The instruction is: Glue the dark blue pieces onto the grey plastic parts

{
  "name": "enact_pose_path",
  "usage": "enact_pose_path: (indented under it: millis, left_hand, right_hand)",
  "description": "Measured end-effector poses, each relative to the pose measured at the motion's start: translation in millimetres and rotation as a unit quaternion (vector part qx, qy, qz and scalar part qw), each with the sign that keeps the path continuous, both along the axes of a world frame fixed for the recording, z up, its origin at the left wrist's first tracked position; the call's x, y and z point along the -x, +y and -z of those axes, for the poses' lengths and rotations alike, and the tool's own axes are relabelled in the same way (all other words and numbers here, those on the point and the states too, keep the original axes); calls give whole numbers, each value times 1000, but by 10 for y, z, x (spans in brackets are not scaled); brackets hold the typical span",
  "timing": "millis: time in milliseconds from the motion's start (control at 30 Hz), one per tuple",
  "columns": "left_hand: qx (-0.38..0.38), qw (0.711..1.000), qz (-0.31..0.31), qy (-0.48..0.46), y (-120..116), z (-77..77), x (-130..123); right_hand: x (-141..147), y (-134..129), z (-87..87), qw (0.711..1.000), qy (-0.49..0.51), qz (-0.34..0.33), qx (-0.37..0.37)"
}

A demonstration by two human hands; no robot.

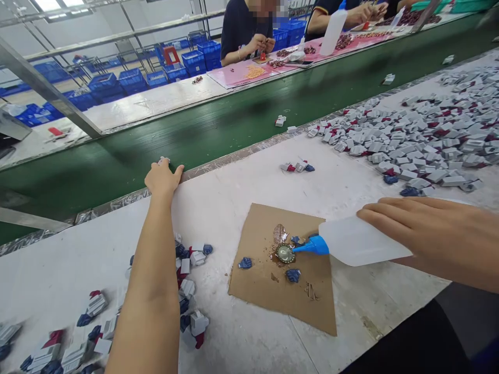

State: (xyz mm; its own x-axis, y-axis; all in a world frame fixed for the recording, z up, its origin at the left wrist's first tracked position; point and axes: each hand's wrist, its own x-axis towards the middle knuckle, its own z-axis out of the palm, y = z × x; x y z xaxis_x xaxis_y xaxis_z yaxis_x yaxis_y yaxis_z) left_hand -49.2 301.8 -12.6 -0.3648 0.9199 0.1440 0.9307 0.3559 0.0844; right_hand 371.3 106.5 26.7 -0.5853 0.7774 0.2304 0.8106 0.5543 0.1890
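Note:
My right hand (pixel 421 234) is wrapped round a white squeeze bottle (pixel 362 241), which is tipped on its side. Its blue nozzle (pixel 315 245) points left, with the tip at a small metal bottle cap (pixel 285 253) holding clear liquid. The cap sits on a brown cardboard sheet (pixel 249 280), wet around it. Dark blue plastic pieces (pixel 293 275) lie beside the cap. My left hand (pixel 162 179) reaches over the near edge of the green conveyor belt (pixel 218 137), thumb apart and fingers curled. Something small and greyish shows at its fingertips, mostly hidden.
A large heap of grey and dark red plastic parts (pixel 436 130) covers the right of the table. More joined parts (pixel 193 291) lie around my left forearm. A few ride on the belt. Beyond it, co-workers sit at a pink-covered table (pixel 230 75); blue crates (pixel 132 80) stand behind.

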Motion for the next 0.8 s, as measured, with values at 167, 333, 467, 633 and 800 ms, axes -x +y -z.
enact_pose_path:
  millis: [167, 333, 467, 633, 800]
  left_hand:
    - [-22, 1000, -3, -15, -5, -25, 30]
    - [-42, 999, -17, -15, 81, -72, 123]
    - [-31, 999, -39, -16, 213, -54, 236]
    - [-51, 987, -153, -9, 255, -7, 460]
    - [-21, 979, -201, -7, 168, -30, 701]
  right_hand:
    - [-182, 65, 123, 990, 52, 94, 87]
    - [-28, 483, 43, 947, 242, 172, 124]
    - [453, 920, -90, 895, 402, 156, 118]
    - [1093, 1297, 99, 815, 552, 108, 142]
    - [1330, 1413, 466, 785, 599, 43, 152]
